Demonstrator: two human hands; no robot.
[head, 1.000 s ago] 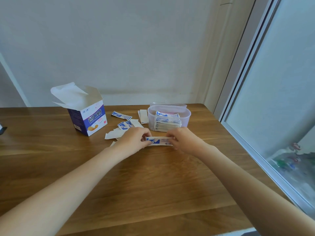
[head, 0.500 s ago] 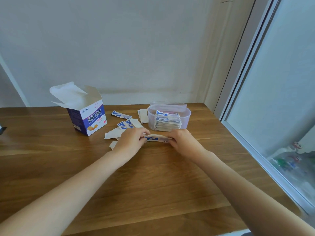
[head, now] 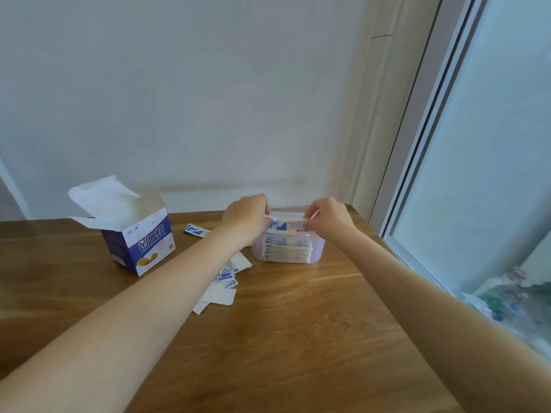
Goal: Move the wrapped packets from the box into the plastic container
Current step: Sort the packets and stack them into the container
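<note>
Wrapped packets (head: 287,225) are being held as a small bundle just above the plastic container (head: 316,248), right of frame centre in the head view. I'm seeing my left hand (head: 246,217) pinching one short end and my right hand (head: 329,219) pinching the other, fingers curled onto the paper. I'm judging them light, thin and floppy, apt to fan out or slide, so gripping both ends looks right. More packets are lying stacked inside the container, and loose ones (head: 226,277) are sitting on the tabletop (head: 283,338) beside the open box (head: 140,242) at mid left.
</note>
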